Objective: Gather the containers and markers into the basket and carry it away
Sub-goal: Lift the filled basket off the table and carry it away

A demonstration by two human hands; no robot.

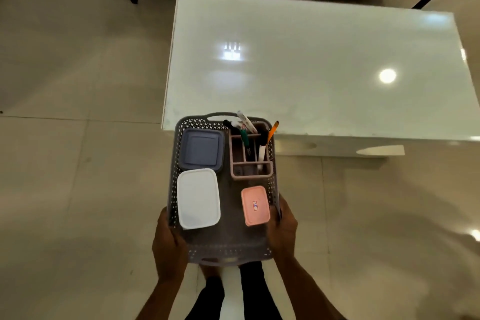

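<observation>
Beside the white table (311, 65), left hand (167, 244) and right hand (283, 228) grip clamped on the basket (228, 247) sides.

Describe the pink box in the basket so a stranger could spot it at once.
Find the grey basket held by the left hand and right hand in front of the white table. The pink box lies flat beside the right hand. It is the smallest lidded box, with a small sticker on its lid, unlike the white box and blue box.
</observation>
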